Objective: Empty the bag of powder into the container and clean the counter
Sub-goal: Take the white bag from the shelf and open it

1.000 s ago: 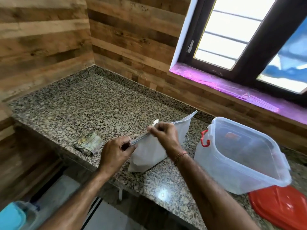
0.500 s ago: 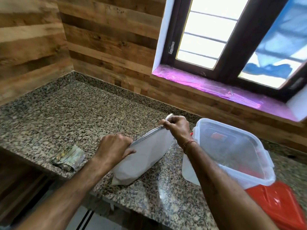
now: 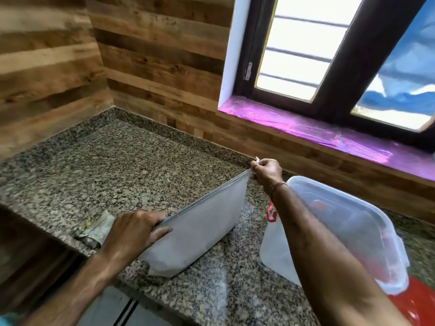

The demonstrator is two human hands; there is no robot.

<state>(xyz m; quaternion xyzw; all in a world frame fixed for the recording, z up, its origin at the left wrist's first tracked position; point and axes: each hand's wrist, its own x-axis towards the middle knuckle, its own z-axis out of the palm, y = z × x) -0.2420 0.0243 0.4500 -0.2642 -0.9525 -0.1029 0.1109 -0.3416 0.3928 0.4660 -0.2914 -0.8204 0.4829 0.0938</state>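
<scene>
- On the counter [image 3: 122, 165], near its front edge, the white bag of powder [image 3: 202, 231] stands on its bottom with its top edge stretched taut between my two hands.
- My left hand [image 3: 134, 231] grips the near end of that top edge, fingers curled over it and thumb against the bag's side.
- My right hand [image 3: 267, 171] pinches the far top corner, fist closed; a small white scrap [image 3: 257, 159] sticks up out of it.
- The two hands are well apart, one at each end of the bag.
- I can see no print on the side of the bag that faces me.
- Just right of the bag sits the clear plastic container [image 3: 367, 234], its top open, partly hidden behind my right forearm. A red latch [image 3: 271, 212] hangs on its left end.
- A red lid [image 3: 421, 304] lies at the container's near right corner.
- Beside my left hand lies a crumpled packet [image 3: 94, 229], touching the counter's front edge; it bears yellowish and dark printing, too blurred to read.
- Behind the counter are wood-patterned walls and a dark-framed window with a purple sill [image 3: 306, 128].
</scene>
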